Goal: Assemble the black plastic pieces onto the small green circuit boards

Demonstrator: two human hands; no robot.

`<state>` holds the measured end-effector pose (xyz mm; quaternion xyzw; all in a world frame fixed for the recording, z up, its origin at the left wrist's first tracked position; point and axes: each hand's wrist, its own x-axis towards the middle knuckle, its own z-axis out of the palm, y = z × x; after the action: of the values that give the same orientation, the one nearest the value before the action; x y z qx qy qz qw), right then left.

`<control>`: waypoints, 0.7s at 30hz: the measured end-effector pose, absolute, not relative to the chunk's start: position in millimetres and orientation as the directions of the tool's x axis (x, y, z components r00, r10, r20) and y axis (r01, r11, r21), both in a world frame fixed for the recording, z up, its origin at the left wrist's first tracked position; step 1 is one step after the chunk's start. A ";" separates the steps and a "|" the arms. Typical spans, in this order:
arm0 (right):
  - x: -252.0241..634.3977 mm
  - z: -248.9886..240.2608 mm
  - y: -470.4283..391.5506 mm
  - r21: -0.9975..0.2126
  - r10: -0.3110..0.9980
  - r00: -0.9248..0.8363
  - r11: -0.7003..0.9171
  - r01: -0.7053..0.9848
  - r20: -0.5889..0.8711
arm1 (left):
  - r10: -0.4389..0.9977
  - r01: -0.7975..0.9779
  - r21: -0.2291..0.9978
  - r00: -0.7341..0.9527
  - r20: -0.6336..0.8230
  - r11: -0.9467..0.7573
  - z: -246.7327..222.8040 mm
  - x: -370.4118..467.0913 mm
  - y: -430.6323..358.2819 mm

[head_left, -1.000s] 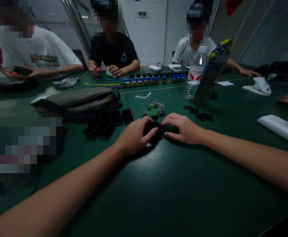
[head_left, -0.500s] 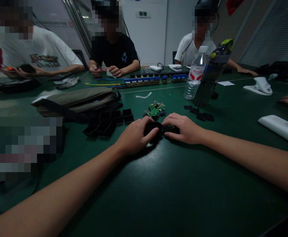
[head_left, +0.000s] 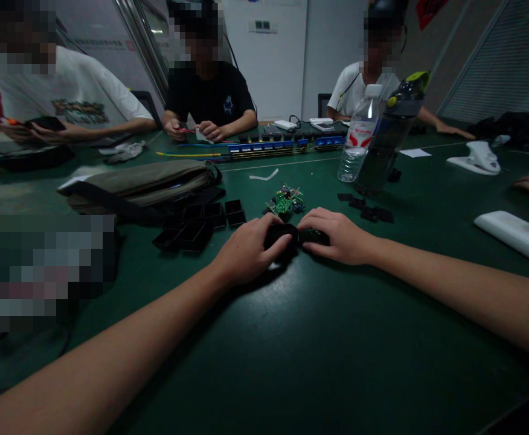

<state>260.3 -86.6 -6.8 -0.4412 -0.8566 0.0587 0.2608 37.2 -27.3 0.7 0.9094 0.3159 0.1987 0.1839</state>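
My left hand [head_left: 245,249] is closed round a rounded black piece [head_left: 287,232] low over the green table. Thumb and fingers grip it from the left side. Facing it, my right hand [head_left: 340,237] holds a dark piece with small greenish details [head_left: 315,236]. The two pieces nearly meet between my hands; whether they touch I cannot tell. Just beyond them lies a small pile of green circuit boards [head_left: 286,199]. Several open black plastic boxes [head_left: 195,234] sit left of my left hand, and flat black parts [head_left: 369,210] lie past my right hand.
A clear water bottle [head_left: 357,142] and a dark tilted drinking bottle [head_left: 389,136] stand at the right back. At the left lies a grey-green bag [head_left: 151,181]. A blue strip of parts [head_left: 269,148] runs across the far side, where several people sit. White devices [head_left: 513,235] lie right.
My hands and the pieces in them stay in place. Across the table, the co-worker at the left shifts slightly, and the head of the one at the right moves a little to the right.
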 end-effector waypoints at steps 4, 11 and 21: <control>260.5 -6.7 -86.5 -0.335 0.784 -0.479 0.608 0.720 0.395 | 0.644 0.501 0.454 0.724 0.247 -0.737 1.4 37.3 -27.4; 260.5 -6.7 -86.2 -0.333 0.779 -0.480 0.614 0.716 0.403 | 0.645 0.500 0.453 0.720 0.256 -0.738 -0.3 37.1 -26.4; 261.2 -7.1 -86.2 -0.327 0.776 -0.485 0.618 0.715 0.404 | 0.648 0.504 0.457 0.722 0.242 -0.733 0.8 37.3 -27.5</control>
<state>261.2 -86.2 -7.1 -0.4334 -0.8599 0.0573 0.2635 37.3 -27.5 0.8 0.9098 0.3164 0.1966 0.1830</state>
